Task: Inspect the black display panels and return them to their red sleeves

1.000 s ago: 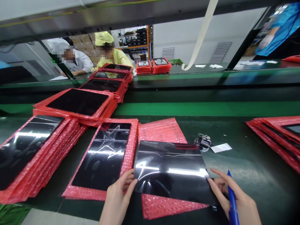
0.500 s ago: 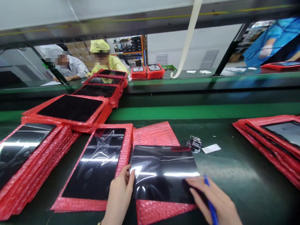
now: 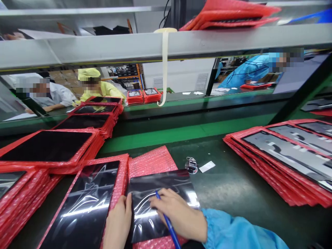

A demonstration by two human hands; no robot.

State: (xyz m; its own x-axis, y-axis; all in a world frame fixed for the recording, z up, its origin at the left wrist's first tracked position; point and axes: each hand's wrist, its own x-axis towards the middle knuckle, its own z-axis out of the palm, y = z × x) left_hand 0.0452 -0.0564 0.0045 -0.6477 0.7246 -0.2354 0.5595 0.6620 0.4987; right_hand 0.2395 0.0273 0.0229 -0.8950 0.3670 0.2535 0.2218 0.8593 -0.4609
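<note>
A dark glossy panel lies over pink bubble wrap in front of me. At its left edge is my left hand, fingers pressed together on the rim. My right hand rests over the panel's middle, closed around a blue pen that points up and left. Another film-covered panel sits on bubble wrap just left of my left hand.
Stacks of wrapped panels rise at the left. More panels are piled at the right. A small metallic item and a white slip lie beyond the panel. People work across the bench, beyond a shelf beam.
My right hand has moved left from the panel's right edge to over its middle, with the pen. The view has tilted up and turned right. My left hand keeps to the left edge.
</note>
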